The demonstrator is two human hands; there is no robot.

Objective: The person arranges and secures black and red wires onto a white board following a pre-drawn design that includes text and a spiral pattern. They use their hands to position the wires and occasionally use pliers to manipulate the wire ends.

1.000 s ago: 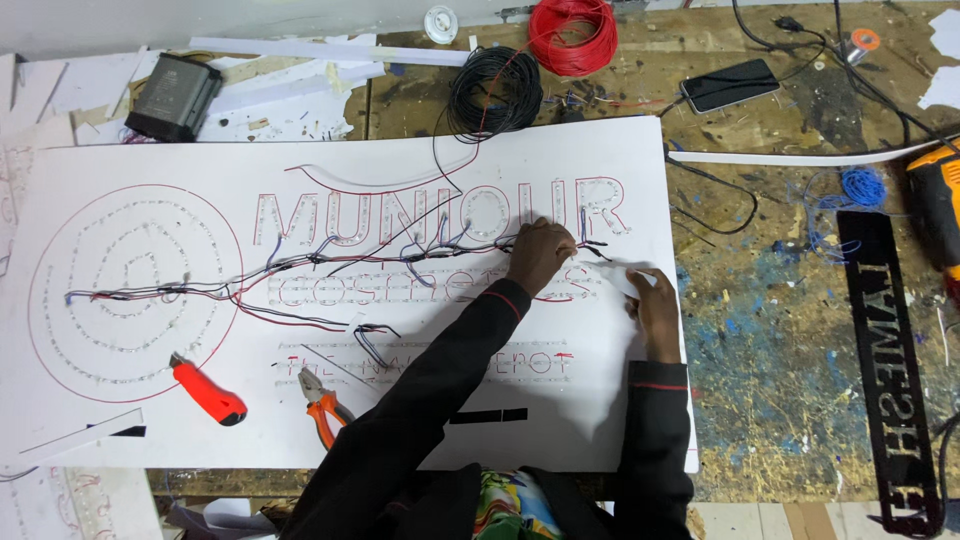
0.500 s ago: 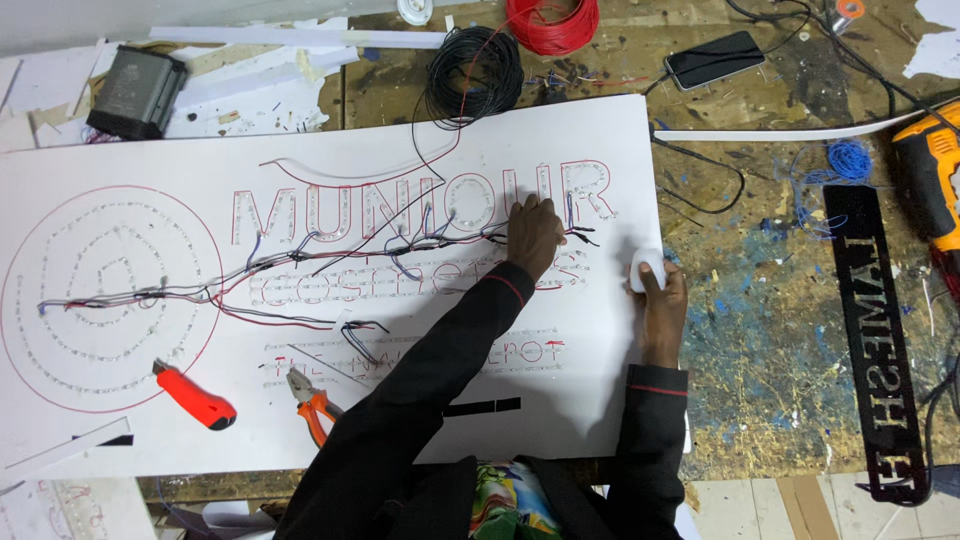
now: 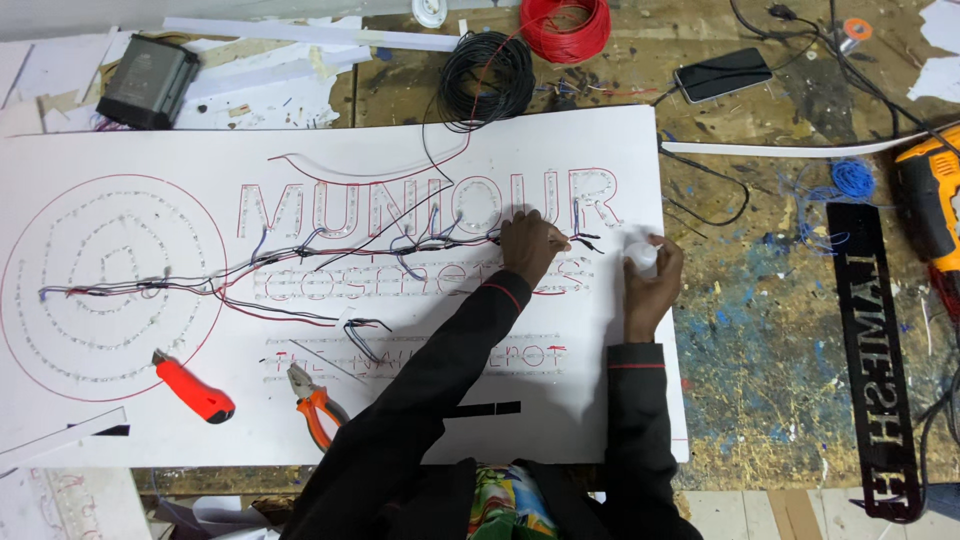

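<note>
Hands (image 3: 590,265) on sign board (image 3: 130,160) (wired)

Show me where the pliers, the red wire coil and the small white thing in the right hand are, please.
pliers (image 3: 318,412): head view, on the orange handles.
red wire coil (image 3: 566,28): head view, on the coil's windings.
small white thing (image 3: 642,257): head view, on the part showing above the right hand (image 3: 652,290).

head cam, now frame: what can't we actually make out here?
- Left hand, head view: fingertips curl over the wires; whether they pinch one is hidden.
- Right hand: closed around a small white object; the fingers cover most of it, so its kind is unclear.
- Orange drill: cut off by the right edge.
- Tiny lights along the sign board outlines: too small to tell lit or not.
</note>
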